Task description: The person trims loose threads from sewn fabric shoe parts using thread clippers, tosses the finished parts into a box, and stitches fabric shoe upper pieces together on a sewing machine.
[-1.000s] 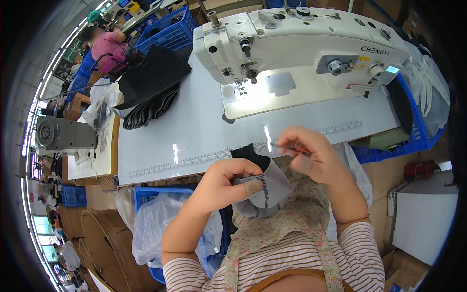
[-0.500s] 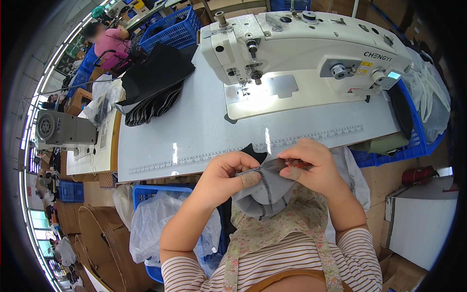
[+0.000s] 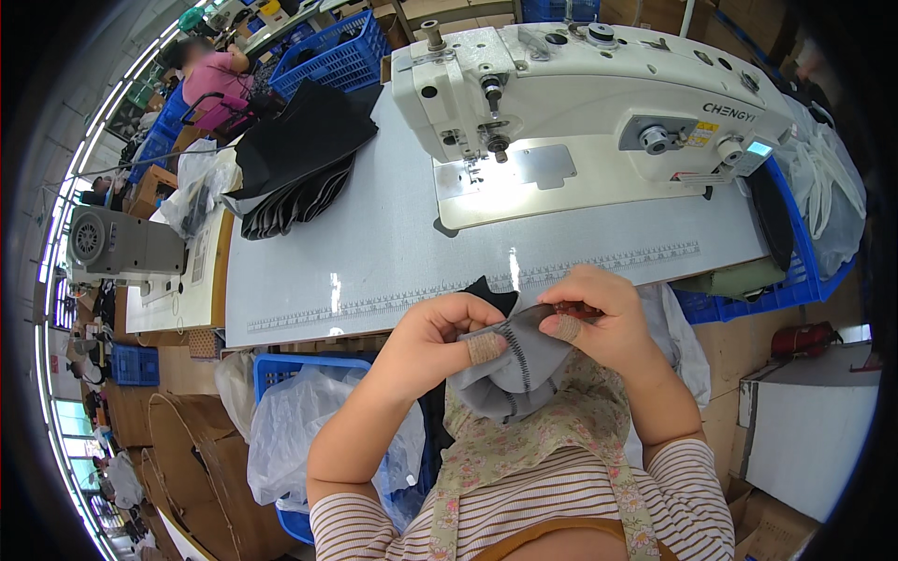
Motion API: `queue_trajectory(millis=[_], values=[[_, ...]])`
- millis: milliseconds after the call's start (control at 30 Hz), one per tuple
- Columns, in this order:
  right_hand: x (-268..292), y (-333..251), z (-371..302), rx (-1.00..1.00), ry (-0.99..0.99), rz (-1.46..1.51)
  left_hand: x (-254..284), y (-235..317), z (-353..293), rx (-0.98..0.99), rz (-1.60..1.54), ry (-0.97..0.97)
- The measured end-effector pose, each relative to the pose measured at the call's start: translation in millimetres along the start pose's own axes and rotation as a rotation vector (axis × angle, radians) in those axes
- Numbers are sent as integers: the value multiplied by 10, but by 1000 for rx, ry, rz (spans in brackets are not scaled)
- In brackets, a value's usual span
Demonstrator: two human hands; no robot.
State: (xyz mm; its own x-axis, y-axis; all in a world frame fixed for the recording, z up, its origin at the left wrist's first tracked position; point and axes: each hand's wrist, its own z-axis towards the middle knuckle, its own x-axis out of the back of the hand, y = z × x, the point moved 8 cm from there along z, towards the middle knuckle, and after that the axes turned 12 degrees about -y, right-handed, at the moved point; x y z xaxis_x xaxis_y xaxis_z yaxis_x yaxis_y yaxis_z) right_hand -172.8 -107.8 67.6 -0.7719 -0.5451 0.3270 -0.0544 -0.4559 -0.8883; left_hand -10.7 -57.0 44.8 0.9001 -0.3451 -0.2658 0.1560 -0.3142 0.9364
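A grey fabric piece [image 3: 510,360] with dark zigzag-stitched seams hangs between my hands, just off the table's front edge and above my lap. My left hand [image 3: 440,341] is closed on its left side, thumb on top beside a seam. My right hand [image 3: 599,318] pinches the upper right edge between thumb and fingers. Inside that same hand shows a small red object [image 3: 582,310], mostly hidden by the fingers, so its kind is unclear. Each thumb wears a tan wrap. A black fabric corner [image 3: 492,294] pokes out behind the left fingers.
A white sewing machine [image 3: 580,112] with its lamp lit stands on the grey table [image 3: 374,252]. Stacked dark fabric pieces [image 3: 299,159] lie at its far left. A blue basket [image 3: 281,369] with clear plastic sits below left; another blue crate [image 3: 804,266] stands right. A person [image 3: 215,79] sits far left.
Both hands keep their grip on the fabric. Its upper edge and the seam have shifted slightly to the right, and the right fingers sit a little differently on the edge.
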Motion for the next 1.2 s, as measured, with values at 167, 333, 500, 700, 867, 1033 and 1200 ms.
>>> queue_trajectory(millis=[167, 333, 500, 700, 867, 1033, 1200], values=[[8, -27, 14, -45, -44, -10, 5, -18, 10, 7, -7, 6], [-11, -35, 30, -26, -58, -30, -10, -20, 27, -42, 19, -40], [-20, -41, 35, -13, -72, -36, -33, -14, 26, -42, 8, -61], [37, 144, -48, -126, 33, 75, -26, -22, 11, -41, -20, -59], [175, 83, -94, -117, 115, -30, 27, -72, 8, -13, -48, -9], [-9, -510, -101, 309, 105, -652, 40, -91, 21, -29, -65, -2], [-38, -565, -135, 340, 135, -741, -5, -50, 23, -62, -78, -12]])
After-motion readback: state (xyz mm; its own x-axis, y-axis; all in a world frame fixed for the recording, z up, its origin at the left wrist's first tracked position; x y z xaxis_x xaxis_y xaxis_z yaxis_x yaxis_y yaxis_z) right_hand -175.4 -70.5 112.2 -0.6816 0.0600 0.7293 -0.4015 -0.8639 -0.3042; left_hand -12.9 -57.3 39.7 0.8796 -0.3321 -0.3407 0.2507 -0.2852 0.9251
